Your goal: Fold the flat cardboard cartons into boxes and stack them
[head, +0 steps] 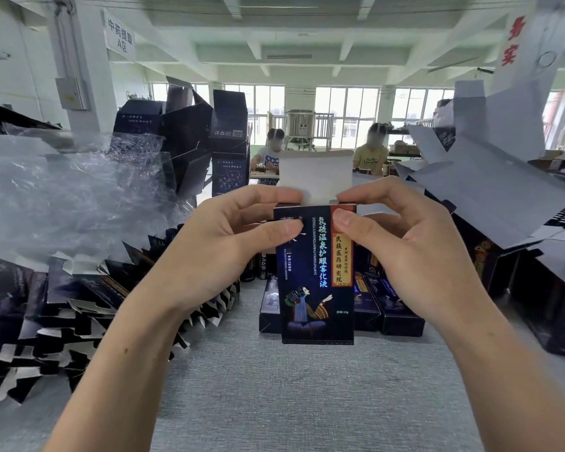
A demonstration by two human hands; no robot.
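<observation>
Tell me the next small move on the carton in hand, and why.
Probably fold the white top flap down over the opening and tuck it in. The carton already looks squared up, that flap stands upright and open, and the left hand and right hand pinch its top corners, close enough to push it.

Bare left hand; bare right hand; bare forearms; short nails

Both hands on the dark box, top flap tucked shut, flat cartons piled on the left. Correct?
Not quite. The top flap is not tucked shut: it stands upright and open, white inside showing, above the box. The head view shows this. The rest holds: the left hand and right hand grip the box, and flat cartons are piled on the left.
</observation>
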